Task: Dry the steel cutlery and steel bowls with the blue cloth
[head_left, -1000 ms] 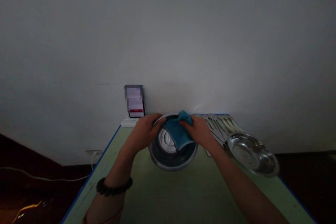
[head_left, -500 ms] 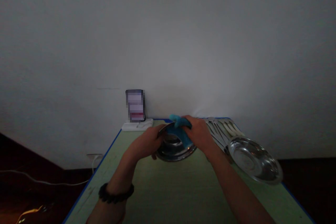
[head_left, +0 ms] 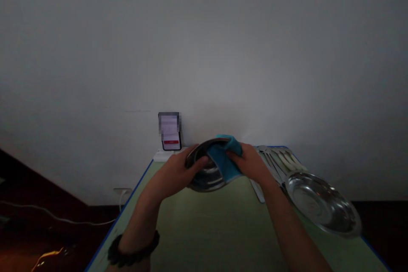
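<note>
A shiny metal bowl [head_left: 207, 183] is held tilted above the table, its inside facing me. My left hand [head_left: 178, 174] grips its left side, the thumb lying over the rim on the inside. A blue cloth [head_left: 225, 163] is draped over the bowl's right rim and hangs partly into it. My right hand [head_left: 251, 161] pinches that cloth against the bowl's right edge; some of its fingers are hidden behind the cloth.
A second metal bowl [head_left: 323, 204] rests at the table's right edge. Beside it lie several pieces of cutlery [head_left: 277, 161]. A phone [head_left: 171, 131] stands on a white base [head_left: 161, 155] against the wall. The green table [head_left: 204, 229] has blue edging.
The left thumb has come over the rim into the bowl. The cloth is spread wider over the right rim, with the right hand shifted slightly right. The whole view has shifted a little.
</note>
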`<action>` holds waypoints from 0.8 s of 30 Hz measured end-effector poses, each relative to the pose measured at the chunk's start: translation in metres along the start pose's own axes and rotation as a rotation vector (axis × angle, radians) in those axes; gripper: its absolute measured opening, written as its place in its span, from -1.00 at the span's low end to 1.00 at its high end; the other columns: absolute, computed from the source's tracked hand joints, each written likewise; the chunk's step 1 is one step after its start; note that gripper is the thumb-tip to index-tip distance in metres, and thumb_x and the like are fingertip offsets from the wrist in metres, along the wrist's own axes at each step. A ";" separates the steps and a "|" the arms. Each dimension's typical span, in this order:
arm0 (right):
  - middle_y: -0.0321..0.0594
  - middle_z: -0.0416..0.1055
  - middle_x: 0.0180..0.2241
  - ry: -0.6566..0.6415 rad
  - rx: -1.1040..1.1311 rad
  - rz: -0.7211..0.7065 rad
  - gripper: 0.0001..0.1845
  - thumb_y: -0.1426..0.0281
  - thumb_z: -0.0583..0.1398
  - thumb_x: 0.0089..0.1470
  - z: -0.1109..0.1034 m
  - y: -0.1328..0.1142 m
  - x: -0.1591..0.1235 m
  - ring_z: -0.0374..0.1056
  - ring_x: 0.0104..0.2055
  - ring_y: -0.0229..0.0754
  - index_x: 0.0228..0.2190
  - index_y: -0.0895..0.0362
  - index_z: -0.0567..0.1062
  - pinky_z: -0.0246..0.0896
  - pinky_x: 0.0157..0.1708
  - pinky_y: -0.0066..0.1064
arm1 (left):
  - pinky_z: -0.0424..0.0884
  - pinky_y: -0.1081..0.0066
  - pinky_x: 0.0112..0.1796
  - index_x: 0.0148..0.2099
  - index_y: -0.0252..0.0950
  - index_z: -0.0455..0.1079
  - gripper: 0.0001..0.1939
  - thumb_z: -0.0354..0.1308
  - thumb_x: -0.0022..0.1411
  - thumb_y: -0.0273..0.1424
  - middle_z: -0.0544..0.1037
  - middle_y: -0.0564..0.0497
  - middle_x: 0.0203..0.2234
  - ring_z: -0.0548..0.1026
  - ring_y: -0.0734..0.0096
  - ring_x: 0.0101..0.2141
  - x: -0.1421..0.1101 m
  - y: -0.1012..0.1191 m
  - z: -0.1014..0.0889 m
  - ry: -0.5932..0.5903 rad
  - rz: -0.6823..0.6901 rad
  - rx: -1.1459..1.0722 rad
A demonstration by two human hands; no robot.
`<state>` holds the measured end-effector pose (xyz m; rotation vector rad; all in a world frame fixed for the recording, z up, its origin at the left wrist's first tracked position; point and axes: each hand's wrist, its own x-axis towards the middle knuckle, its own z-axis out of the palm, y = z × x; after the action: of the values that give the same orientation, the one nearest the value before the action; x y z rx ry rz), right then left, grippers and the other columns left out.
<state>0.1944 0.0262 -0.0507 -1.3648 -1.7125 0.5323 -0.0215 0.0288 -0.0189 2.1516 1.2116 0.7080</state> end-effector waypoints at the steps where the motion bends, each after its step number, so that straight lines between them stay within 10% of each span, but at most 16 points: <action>1: -0.23 0.46 -0.48 0.014 -0.083 -0.050 -0.81 0.35 0.10 0.02 -0.004 -0.006 -0.002 0.34 -0.43 -0.18 -0.39 0.15 0.49 0.15 -0.40 -0.39 | 0.41 0.41 -0.38 -0.13 -0.25 0.39 -0.68 -0.03 0.20 -0.20 0.57 -0.02 -0.33 0.51 0.32 -0.36 0.000 0.000 -0.001 0.024 0.023 0.037; 6: -0.22 0.46 -0.49 0.326 -0.187 -0.086 -0.77 0.28 0.15 0.00 -0.006 -0.025 -0.010 0.35 -0.45 -0.15 -0.28 0.10 0.46 0.13 -0.43 -0.38 | 0.35 0.40 -0.43 -0.30 -0.31 0.40 -0.69 -0.08 0.22 -0.23 0.55 0.00 -0.47 0.48 0.32 -0.44 0.004 0.003 0.010 0.121 -0.016 0.117; 10: -0.21 0.47 -0.45 0.520 0.260 0.127 -0.65 0.13 0.17 -0.04 0.015 -0.019 -0.007 0.35 -0.45 -0.19 -0.33 0.16 0.47 0.19 -0.43 -0.39 | 0.39 0.31 -0.28 -0.22 -0.33 0.40 -0.66 -0.06 0.20 -0.19 0.55 -0.06 -0.35 0.48 0.22 -0.27 0.012 0.008 0.026 0.381 -0.021 -0.028; 14: -0.15 0.50 -0.33 0.397 0.679 0.265 -0.60 0.17 0.16 -0.05 0.035 -0.003 0.000 0.39 -0.40 -0.17 -0.27 0.22 0.46 0.27 -0.39 -0.36 | 0.42 0.30 -0.27 -0.05 -0.31 0.34 -0.61 -0.02 0.18 -0.17 0.55 -0.07 -0.24 0.49 0.23 -0.23 0.015 0.006 0.029 0.352 -0.042 -0.209; 18: -0.20 0.50 -0.40 0.208 0.280 0.124 -0.75 0.29 0.18 -0.06 0.018 0.005 0.000 0.39 -0.35 -0.13 -0.36 0.19 0.51 0.24 -0.31 -0.33 | 0.38 0.36 -0.46 -0.22 -0.33 0.38 -0.58 -0.02 0.15 -0.07 0.54 -0.04 -0.49 0.50 0.27 -0.46 0.007 0.002 0.012 0.126 -0.122 -0.025; 24: -0.18 0.48 -0.44 0.159 -0.037 -0.034 -0.68 0.21 0.10 0.05 -0.004 -0.011 -0.006 0.37 -0.40 -0.14 -0.29 0.16 0.50 0.16 -0.41 -0.38 | 0.29 0.41 -0.47 -0.24 -0.30 0.39 -0.65 -0.08 0.22 -0.16 0.52 0.00 -0.52 0.46 0.33 -0.50 0.004 0.001 0.005 0.135 -0.018 0.187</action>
<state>0.1920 0.0162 -0.0426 -1.3647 -1.6201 0.3649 -0.0156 0.0305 -0.0214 2.2708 1.4153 0.7701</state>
